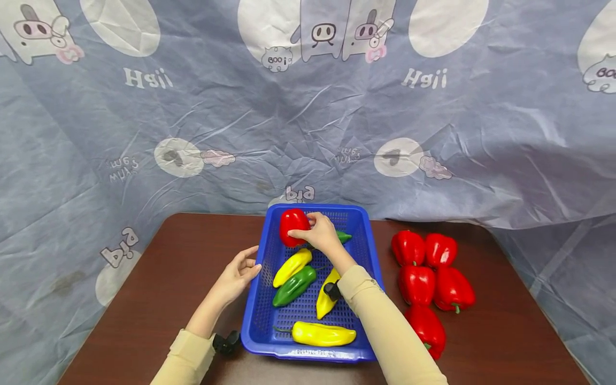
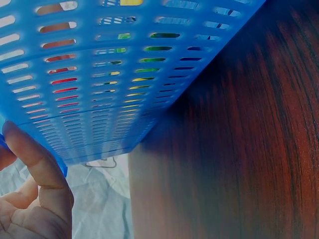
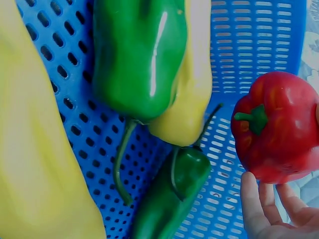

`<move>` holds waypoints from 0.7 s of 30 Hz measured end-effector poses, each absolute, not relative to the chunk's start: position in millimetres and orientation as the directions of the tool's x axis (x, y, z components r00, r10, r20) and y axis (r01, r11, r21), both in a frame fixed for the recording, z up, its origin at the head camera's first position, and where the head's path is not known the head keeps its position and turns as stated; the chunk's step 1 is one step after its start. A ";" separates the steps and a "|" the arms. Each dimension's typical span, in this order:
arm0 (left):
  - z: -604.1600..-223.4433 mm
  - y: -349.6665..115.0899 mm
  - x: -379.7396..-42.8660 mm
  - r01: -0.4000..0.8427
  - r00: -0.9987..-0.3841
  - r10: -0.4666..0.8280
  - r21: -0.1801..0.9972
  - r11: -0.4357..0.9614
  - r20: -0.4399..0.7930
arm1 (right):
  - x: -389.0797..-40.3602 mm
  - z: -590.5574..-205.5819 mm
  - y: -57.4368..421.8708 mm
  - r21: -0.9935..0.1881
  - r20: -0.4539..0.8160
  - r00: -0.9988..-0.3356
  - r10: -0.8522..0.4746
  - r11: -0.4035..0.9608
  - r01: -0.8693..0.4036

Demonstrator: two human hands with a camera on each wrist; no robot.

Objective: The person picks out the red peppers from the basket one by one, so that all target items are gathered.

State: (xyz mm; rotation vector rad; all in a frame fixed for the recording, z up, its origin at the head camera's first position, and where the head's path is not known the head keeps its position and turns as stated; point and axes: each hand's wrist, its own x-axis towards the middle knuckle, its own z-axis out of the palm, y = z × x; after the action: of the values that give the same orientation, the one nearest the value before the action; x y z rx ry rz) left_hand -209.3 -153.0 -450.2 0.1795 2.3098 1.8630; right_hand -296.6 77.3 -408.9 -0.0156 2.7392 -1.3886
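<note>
My right hand [image 1: 321, 233] holds a red bell pepper [image 1: 292, 227] between thumb and fingers, over the far left corner of a blue plastic basket [image 1: 247, 321]. In the right wrist view the pepper's green stem [image 3: 257, 119] points away from the fingers. My left hand [image 1: 237, 277] pinches the basket's left rim. Inside the basket lie a green pepper [image 1: 294, 286] beside a yellow pepper [image 1: 292, 267], another yellow pepper [image 1: 325, 300] partly under my right wrist, and a long yellow pepper [image 1: 323, 334] along the near end. A second green pepper [image 1: 344, 237] is partly hidden behind my right hand.
Several red bell peppers [image 1: 416, 284] lie grouped on the brown table [image 1: 192, 267], right of the basket. A patterned grey-blue cloth [image 1: 308, 133] hangs behind the table's far edge. Both wrists wear small black cameras, one beside the basket's near left corner.
</note>
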 end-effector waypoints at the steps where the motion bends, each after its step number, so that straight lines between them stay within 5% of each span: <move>1: -449.8 -153.0 -209.3 -0.011 -0.978 0.200 0.977 0.212 -0.055 | -296.1 -407.8 78.3 -0.810 -0.061 -0.997 -0.042 0.586 0.025; 21: -448.8 -154.0 -211.3 -0.017 -0.976 0.210 0.973 0.230 -0.066 | -279.4 -366.5 110.4 -0.909 -0.109 -0.993 -0.050 0.409 0.080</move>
State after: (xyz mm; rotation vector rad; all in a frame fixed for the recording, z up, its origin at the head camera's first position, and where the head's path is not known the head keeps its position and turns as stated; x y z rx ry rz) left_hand -211.3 -154.0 -448.8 0.1840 2.3136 1.8337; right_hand -279.4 110.4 -366.5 0.0271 2.5350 -1.6457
